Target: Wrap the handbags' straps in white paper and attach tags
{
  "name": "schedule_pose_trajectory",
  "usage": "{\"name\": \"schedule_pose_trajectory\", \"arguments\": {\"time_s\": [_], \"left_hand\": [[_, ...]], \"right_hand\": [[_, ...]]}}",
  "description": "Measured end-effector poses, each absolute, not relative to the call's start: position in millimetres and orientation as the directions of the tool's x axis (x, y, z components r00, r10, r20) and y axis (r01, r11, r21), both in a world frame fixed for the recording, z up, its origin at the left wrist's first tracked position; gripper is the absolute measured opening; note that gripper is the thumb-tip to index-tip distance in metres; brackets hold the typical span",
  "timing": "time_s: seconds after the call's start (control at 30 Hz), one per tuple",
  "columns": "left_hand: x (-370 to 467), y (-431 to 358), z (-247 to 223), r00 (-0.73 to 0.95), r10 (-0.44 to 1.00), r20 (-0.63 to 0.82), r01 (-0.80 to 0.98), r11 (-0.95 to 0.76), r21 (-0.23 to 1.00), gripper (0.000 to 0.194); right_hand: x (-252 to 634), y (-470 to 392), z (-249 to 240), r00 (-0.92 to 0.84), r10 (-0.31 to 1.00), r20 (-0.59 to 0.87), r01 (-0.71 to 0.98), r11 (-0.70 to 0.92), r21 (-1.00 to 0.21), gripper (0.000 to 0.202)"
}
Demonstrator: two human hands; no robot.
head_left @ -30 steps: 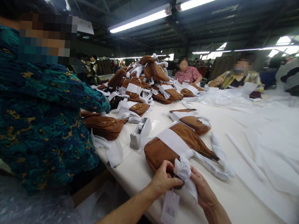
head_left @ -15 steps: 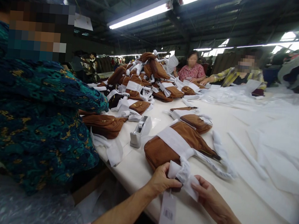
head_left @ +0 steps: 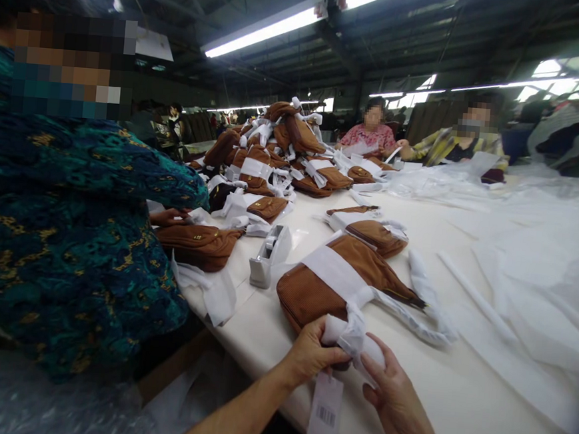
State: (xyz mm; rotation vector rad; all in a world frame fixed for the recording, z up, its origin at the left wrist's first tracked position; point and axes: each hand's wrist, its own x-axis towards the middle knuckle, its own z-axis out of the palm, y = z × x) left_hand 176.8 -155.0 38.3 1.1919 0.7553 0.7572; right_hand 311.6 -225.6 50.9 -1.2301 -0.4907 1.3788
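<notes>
A brown bag (head_left: 308, 291) lies near the table's front edge, with a white paper band (head_left: 338, 272) around its body. White wrapping (head_left: 353, 332) covers the strap end at its near corner. My left hand (head_left: 311, 352) pinches this wrapping and a small brown piece from the left. From the right, the fingers of my right hand (head_left: 389, 385) are closed on the loose side of the same wrapping. Below my left hand hangs a white barcode tag (head_left: 325, 414). The wrapped strap (head_left: 412, 320) loops off to the right of the bag.
A tape dispenser (head_left: 270, 255) stands left of the bag. Behind are another brown bag (head_left: 375, 236) and a pile of wrapped bags (head_left: 296, 134). White sheets (head_left: 541, 263) cover the right side. A person in a teal patterned top (head_left: 68, 226) is close at left; two people sit across.
My right hand has moved slightly left, closer to my left hand, and the wrapping between them is folded in more. The neighbour's hand at left now shows above their brown bag.
</notes>
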Motion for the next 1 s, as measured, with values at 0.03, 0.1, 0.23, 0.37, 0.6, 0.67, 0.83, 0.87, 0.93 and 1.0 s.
{"name": "schedule_pose_trajectory", "arguments": {"time_s": [0.03,0.1,0.23,0.37,0.6,0.67,0.83,0.87,0.93,1.0], "left_hand": [[177,-155,39,0.547,0.830,-0.106,-0.105,0.194,0.975,0.038],[175,-154,42,0.559,0.823,-0.099,-0.102,0.186,0.977,0.037],[171,-154,47,0.596,0.800,-0.072,-0.179,0.220,0.959,0.038],[170,-154,50,0.600,0.796,-0.085,-0.248,0.285,0.926,0.034],[172,-154,53,0.446,0.881,-0.158,-0.149,0.247,0.957,0.037],[171,-153,53,0.450,0.881,-0.145,-0.175,0.246,0.953,0.035],[170,-150,49,0.476,0.870,-0.129,-0.187,0.244,0.952,0.033],[172,-150,48,0.474,0.871,-0.127,-0.178,0.236,0.955,0.032],[175,-151,46,0.468,0.877,-0.107,-0.159,0.203,0.966,0.030],[179,-155,45,0.444,0.892,-0.078,-0.133,0.152,0.979,0.027]], "right_hand": [[308,-225,49,0.238,0.895,-0.378,-0.469,-0.235,-0.851,0.060],[303,-224,44,0.313,0.871,-0.379,-0.447,-0.217,-0.868,0.063],[298,-222,35,0.474,0.822,-0.317,-0.321,-0.174,-0.931,0.056],[294,-221,32,0.509,0.825,-0.247,-0.259,-0.126,-0.958,0.045],[295,-234,35,0.398,0.886,-0.239,-0.344,-0.097,-0.934,0.052],[301,-241,38,0.336,0.916,-0.221,-0.374,-0.085,-0.923,0.065],[321,-239,47,0.171,0.979,-0.109,0.002,-0.111,-0.994,0.051],[325,-236,48,0.146,0.986,-0.075,0.115,-0.093,-0.989,0.044],[330,-228,50,0.101,0.995,0.025,0.312,-0.007,-0.950,0.034],[333,-221,50,0.033,0.991,0.133,0.466,0.102,-0.879,0.023]]}}
